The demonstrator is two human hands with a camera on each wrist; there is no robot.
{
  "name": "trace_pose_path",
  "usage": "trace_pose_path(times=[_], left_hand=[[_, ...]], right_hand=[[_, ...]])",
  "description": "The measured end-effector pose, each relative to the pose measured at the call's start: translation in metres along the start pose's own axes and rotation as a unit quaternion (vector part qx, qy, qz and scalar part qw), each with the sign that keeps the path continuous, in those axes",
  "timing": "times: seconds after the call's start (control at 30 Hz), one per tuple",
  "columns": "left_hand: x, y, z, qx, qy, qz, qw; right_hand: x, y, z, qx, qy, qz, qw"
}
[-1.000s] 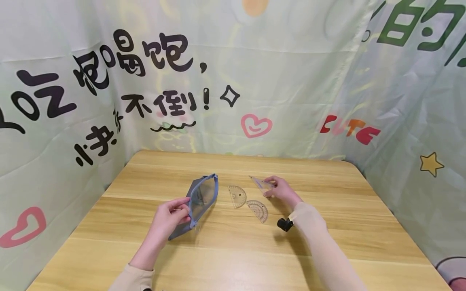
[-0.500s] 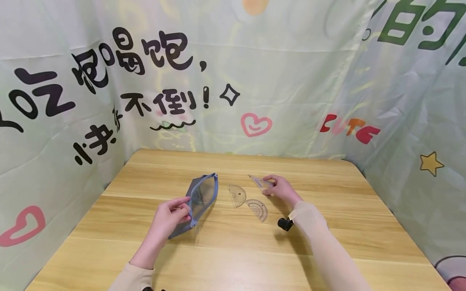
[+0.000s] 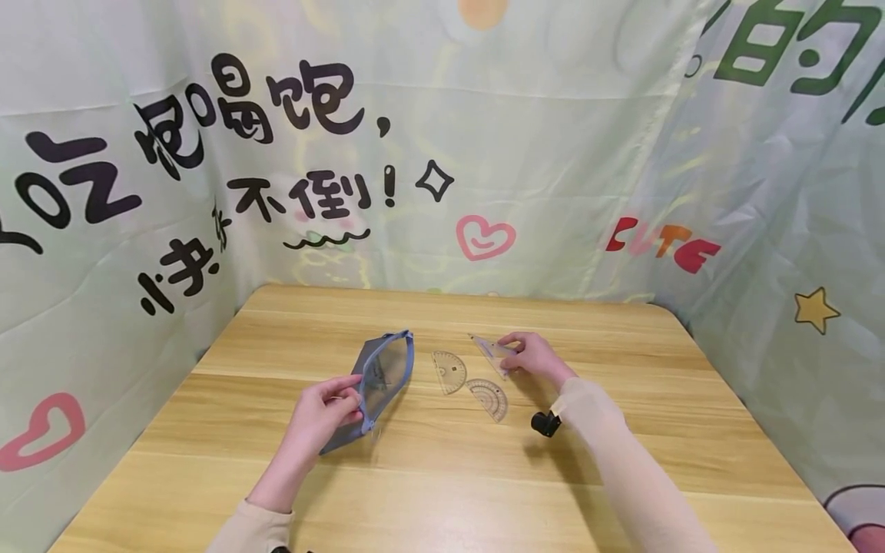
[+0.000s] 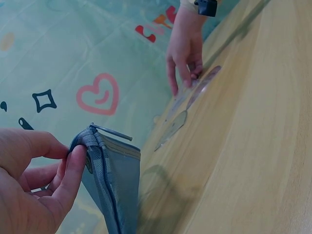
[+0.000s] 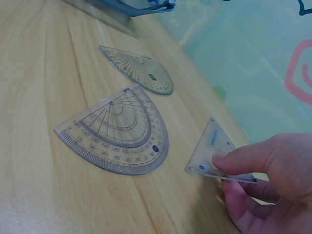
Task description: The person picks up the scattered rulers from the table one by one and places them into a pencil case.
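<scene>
My left hand (image 3: pixel 325 411) pinches the near edge of a blue-grey zip pouch (image 3: pixel 343 436), whose mouth gapes open. In the left wrist view, the pouch (image 4: pixel 122 178) stands up from the fingertips with its zip along the side. A clear triangular set square (image 5: pixel 210 148) is pinched between the thumb and fingers of my right hand (image 3: pixel 538 359), tilted above the table. Two clear half-round protractors lie flat between the hands: one protractor (image 3: pixel 451 373) beside the pouch, and the other protractor (image 3: pixel 488 399) nearer to me, almost touching the first.
The wooden table (image 3: pixel 442 491) runs back to a pale printed cloth (image 3: pixel 553 169) hanging behind it and at both sides. A small black camera (image 3: pixel 545 423) sits at the right wrist, low over the table.
My right hand has shifted the set square very slightly, and its tip now sits a little further left. The left hand, pouch and protractors have stayed put.
</scene>
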State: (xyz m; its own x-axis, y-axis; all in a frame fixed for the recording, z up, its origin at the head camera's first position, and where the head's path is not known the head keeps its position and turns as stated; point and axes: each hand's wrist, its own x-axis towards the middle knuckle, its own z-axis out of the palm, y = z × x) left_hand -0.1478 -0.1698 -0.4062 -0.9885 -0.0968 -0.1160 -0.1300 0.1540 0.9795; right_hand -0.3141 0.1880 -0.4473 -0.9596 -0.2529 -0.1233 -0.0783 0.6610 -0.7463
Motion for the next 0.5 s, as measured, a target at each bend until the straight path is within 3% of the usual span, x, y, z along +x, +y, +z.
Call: trace_pose_path(times=[0.5], left_hand=[[0.0006,-0.0004,0.0012,-0.004,0.000,0.000,1.0000]], right_hand=[[-0.0035,0.0020,0.0010,0.100,-0.024,0.007,0.995]])
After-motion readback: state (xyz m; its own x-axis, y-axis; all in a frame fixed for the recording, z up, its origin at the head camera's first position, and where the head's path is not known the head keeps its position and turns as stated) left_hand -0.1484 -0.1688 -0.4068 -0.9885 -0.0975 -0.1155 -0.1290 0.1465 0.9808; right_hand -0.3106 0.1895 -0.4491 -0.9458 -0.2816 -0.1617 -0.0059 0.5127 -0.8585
